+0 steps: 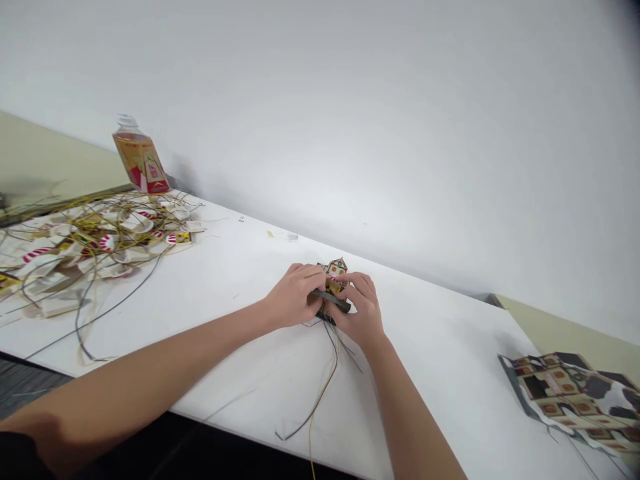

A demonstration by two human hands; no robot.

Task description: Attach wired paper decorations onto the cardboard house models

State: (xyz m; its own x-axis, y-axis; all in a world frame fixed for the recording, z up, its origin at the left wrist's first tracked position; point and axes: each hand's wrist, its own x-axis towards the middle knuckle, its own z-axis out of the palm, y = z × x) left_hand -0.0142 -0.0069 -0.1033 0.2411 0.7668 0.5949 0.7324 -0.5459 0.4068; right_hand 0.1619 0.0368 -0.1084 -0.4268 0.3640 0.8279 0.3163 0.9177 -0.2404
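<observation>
A small model house (pixel 337 267) with a pointed roof and painted windows stands on the white table in front of me. My left hand (pixel 296 295) is closed at its left side, fingers curled. From the other side my right hand (pixel 361 308) grips it, with the thumb low and the fingers bent over its front. A dark flat strip (pixel 333 300) runs across between both hands; I cannot tell if it belongs to the house. Thin wires (pixel 333 373) trail from under the house toward the table's front edge. My fingers cover much of the house.
At the left lies a tangled pile of wired white pieces (pixel 135 223), some with red stripes. Behind it stands a drink bottle (pixel 143 160). More model houses (pixel 565 393) sit at the right. Small scraps (pixel 293 237) lie near the wall (pixel 350 133).
</observation>
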